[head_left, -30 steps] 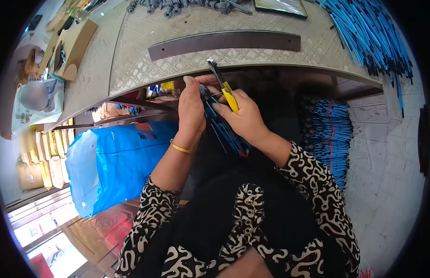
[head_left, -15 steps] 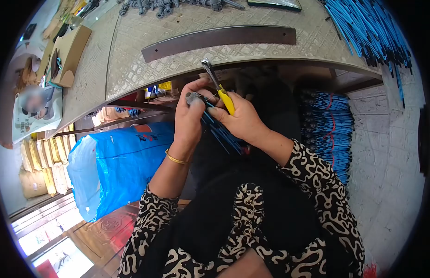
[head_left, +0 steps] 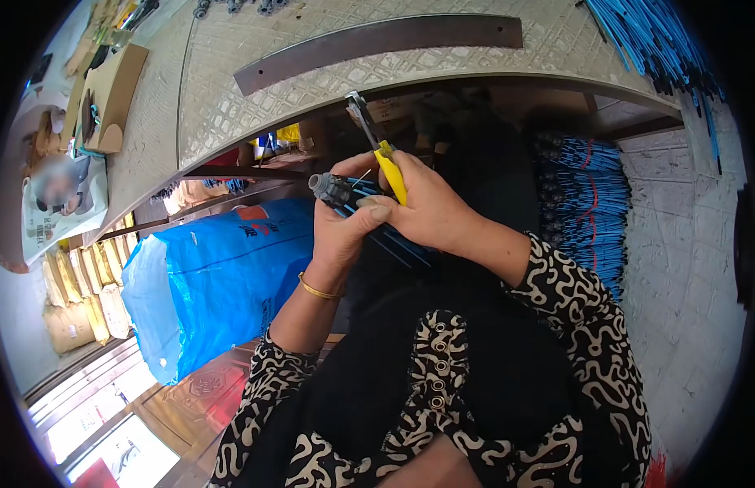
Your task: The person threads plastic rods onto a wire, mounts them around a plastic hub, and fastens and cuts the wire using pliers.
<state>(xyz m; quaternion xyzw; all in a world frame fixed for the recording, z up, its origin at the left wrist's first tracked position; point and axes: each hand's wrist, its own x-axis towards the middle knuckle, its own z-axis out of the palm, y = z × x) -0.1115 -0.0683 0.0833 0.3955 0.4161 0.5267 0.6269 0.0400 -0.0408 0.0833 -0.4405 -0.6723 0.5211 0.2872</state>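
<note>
My left hand (head_left: 335, 236), with a gold bangle at its wrist, is closed round a grey plastic connector (head_left: 328, 188) whose round threaded end points to the left. Thin blue wires (head_left: 400, 246) run from it down and right under my hands. In my right hand (head_left: 434, 203) is a yellow-handled tool (head_left: 391, 174) with a long narrow metal head pointing up and away, its exact kind unclear. My right thumb presses close to the connector and wires beside the left fingers. A thin pale strand shows between the hands.
Ahead lies the workbench edge (head_left: 442, 80) with a dark metal strip (head_left: 377, 49) on it. Blue wires (head_left: 650, 41) lie at the bench's right end, and tied wire bundles (head_left: 590, 211) are stacked below. A blue plastic bag (head_left: 215, 281) stands at left, near a cardboard box (head_left: 117, 98).
Both hands have come closer together, the right thumb moving left onto the wires near the connector. More of the connector now shows. The view has shifted slightly.
</note>
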